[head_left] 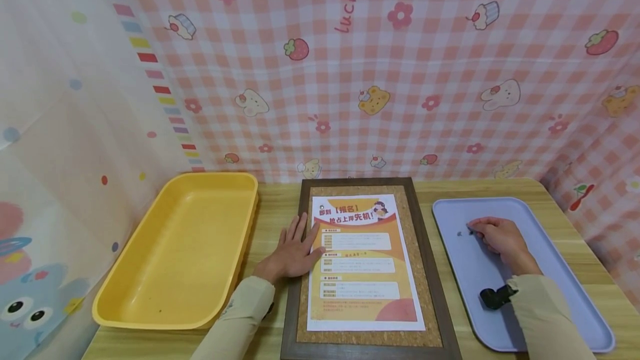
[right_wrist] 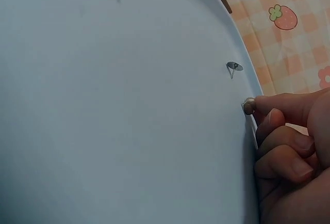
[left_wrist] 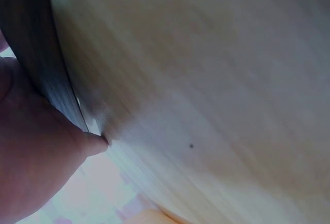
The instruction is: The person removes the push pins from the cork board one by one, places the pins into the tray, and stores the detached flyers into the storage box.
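Note:
My left hand [head_left: 290, 254] rests with spread fingers on the left side of a poster [head_left: 367, 265] and the brown frame of a cork board [head_left: 390, 338]. In the left wrist view that hand's edge [left_wrist: 41, 146] lies against the dark frame [left_wrist: 36, 38], close over the wooden table. Over the lilac tray my right hand [head_left: 502, 240] has curled fingers and pinches a metal thumbtack [right_wrist: 249, 106] at its fingertips, low at the tray's surface. Beside it a second thumbtack [right_wrist: 234, 67] lies with its pin pointing sideways.
An empty yellow tray [head_left: 175, 254] stands on the wooden table [head_left: 272, 210] at left. The lilac tray [head_left: 555, 254] sits right of the board. A black device [head_left: 497, 296] is on the right wrist. A pink checked curtain [head_left: 340, 88] hangs behind the table.

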Available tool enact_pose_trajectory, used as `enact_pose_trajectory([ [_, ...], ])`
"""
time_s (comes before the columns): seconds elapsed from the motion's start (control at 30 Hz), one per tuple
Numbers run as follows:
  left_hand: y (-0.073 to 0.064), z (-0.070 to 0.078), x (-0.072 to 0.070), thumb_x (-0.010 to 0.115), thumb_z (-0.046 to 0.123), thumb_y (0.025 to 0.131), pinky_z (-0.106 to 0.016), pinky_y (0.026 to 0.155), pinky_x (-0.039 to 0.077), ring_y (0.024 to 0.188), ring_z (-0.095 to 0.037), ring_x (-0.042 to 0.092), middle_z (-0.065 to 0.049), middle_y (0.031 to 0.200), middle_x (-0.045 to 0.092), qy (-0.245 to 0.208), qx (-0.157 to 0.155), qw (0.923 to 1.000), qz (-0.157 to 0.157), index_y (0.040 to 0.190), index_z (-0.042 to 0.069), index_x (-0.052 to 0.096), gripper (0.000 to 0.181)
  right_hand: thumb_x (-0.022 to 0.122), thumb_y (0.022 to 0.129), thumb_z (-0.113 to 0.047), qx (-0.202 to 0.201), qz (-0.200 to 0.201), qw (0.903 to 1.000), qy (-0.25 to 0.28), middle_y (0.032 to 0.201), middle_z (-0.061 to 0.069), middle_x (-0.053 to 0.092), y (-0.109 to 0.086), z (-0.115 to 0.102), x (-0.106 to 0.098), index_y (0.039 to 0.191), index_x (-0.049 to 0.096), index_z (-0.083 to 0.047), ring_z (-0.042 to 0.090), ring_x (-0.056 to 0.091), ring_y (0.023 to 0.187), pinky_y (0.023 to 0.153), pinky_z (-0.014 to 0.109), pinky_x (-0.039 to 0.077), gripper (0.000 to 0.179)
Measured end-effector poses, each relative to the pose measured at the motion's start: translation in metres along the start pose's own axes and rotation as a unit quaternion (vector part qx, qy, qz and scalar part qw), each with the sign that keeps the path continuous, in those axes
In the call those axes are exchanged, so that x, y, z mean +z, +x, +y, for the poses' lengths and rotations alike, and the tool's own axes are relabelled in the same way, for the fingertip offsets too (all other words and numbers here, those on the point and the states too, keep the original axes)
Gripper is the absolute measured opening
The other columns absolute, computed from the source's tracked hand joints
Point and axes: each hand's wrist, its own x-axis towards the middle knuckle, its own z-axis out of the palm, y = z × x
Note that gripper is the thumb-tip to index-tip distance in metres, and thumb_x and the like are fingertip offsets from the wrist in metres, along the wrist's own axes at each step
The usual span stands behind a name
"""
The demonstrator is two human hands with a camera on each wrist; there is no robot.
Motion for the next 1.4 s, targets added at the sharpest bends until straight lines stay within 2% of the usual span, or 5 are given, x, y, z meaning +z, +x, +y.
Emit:
enact_pose_trajectory([
  [0.53,-0.001,0.001,-0.002,0.033,0.046,0.106,-0.061,0.118,-0.002,0.151,-0.034,-0.016,-0.016,0.165,-0.014,0.000,0.003,1.0000,0.002,0.161,0.016,0.007,0.068,0.058,0.099,-0.037,-0.013,0.020,0.9997,-0.008,0.076,-0.010,0.056,-0.001,-0.006,-0.001,0.126,0.060,0.000,0.008,0.050,0.064,0.057,0.027,0.045,0.046],
  [0.77,-0.001,0.000,-0.001,0.032,0.047,0.106,-0.060,0.118,-0.003,0.151,-0.033,-0.017,-0.015,0.165,-0.015,0.001,0.001,1.0000,0.000,0.161,0.016,0.006,0.068,0.063,0.096,-0.035,-0.039,0.036,0.9986,0.000,0.068,-0.009,0.053,-0.005,-0.025,0.009,0.119,0.062,-0.001,0.007,0.049,0.062,0.055,0.026,0.043,0.041],
  [1.03,-0.002,0.002,-0.003,0.033,0.047,0.106,-0.060,0.118,-0.004,0.151,-0.033,-0.017,-0.015,0.165,-0.015,0.001,0.001,1.0000,-0.006,0.161,0.016,0.005,0.069,0.063,0.098,-0.027,-0.086,-0.012,0.9960,0.020,0.065,-0.006,0.052,-0.010,-0.052,0.029,0.117,0.059,0.002,0.006,0.044,0.054,0.051,0.027,0.042,0.035],
  [1.3,-0.002,0.002,-0.003,0.032,0.046,0.106,-0.061,0.118,-0.003,0.151,-0.034,-0.017,-0.016,0.165,-0.014,0.002,0.004,1.0000,0.000,0.161,0.016,0.006,0.068,0.059,0.100,-0.020,-0.160,-0.066,0.9843,0.034,0.061,-0.003,0.053,-0.012,-0.075,0.054,0.120,0.058,0.009,0.008,0.044,0.049,0.048,0.030,0.041,0.036],
  [1.4,-0.002,0.002,-0.002,0.032,0.046,0.106,-0.061,0.118,-0.003,0.151,-0.035,-0.016,-0.017,0.165,-0.014,0.002,0.005,1.0000,0.001,0.161,0.015,0.006,0.068,0.060,0.099,-0.019,-0.172,-0.080,0.9808,0.045,0.060,-0.002,0.051,-0.013,-0.082,0.063,0.118,0.059,0.010,0.008,0.042,0.048,0.048,0.030,0.040,0.034],
])
